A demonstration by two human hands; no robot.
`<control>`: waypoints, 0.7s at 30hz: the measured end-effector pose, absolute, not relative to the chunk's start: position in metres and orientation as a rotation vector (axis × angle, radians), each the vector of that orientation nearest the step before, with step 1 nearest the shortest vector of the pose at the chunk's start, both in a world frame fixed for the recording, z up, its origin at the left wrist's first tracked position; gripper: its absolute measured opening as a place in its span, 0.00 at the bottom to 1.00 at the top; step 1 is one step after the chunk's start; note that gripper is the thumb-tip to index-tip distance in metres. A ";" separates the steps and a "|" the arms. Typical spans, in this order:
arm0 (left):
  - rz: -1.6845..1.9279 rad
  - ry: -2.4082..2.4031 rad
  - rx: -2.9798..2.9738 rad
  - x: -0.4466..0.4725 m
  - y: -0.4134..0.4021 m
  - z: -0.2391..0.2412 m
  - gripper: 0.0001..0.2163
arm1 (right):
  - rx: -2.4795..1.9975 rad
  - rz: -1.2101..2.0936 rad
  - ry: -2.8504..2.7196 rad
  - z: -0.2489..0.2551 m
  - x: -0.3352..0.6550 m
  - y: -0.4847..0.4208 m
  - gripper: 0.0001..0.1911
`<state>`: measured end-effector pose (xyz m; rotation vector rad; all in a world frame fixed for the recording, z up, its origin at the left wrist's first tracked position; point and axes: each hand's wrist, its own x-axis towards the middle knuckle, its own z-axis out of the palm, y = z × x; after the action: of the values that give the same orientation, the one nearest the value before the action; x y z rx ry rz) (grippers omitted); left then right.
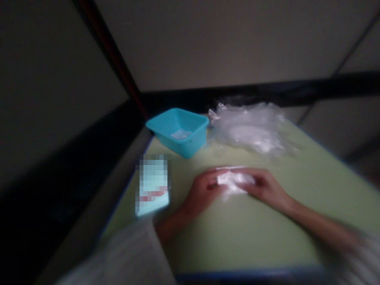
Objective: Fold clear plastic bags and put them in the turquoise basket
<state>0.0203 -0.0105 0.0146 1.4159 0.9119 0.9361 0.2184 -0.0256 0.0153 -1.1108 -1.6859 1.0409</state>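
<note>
A small, shiny, clear plastic bag point(233, 183) is held between my two hands, low over the middle of the table. My left hand point(204, 185) is closed on its left side, with thumb and fingers pinching the film. On the right side, my right hand point(261, 182) grips the same bag, the fingers bent behind it and the thumb in front. The picture is blurred, so I cannot tell whether anything is inside the bag. Parts of the fingertips are hidden behind the plastic.
A turquoise plastic basin point(190, 146) with something whitish inside stands at the back left. Beside it lies a loose heap of clear plastic bags point(252, 126). A lit phone screen point(152, 186), partly pixelated, rests at the left of the yellow-green table point(237, 245). A wall rises behind.
</note>
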 end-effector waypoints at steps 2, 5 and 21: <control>0.933 0.891 1.390 0.020 -0.010 0.010 0.17 | -1.103 1.036 -1.708 0.016 0.219 -0.026 0.16; 0.905 0.894 1.328 0.020 -0.009 0.008 0.20 | -1.109 1.034 -1.723 0.017 0.219 -0.026 0.17; 0.792 0.969 1.390 0.019 -0.011 0.017 0.29 | -1.085 1.111 -1.698 0.016 0.219 -0.026 0.20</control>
<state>0.0187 -0.0112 0.0166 1.3902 0.9688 0.7921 0.2194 -0.0264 0.0160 -1.0848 -1.6978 1.1109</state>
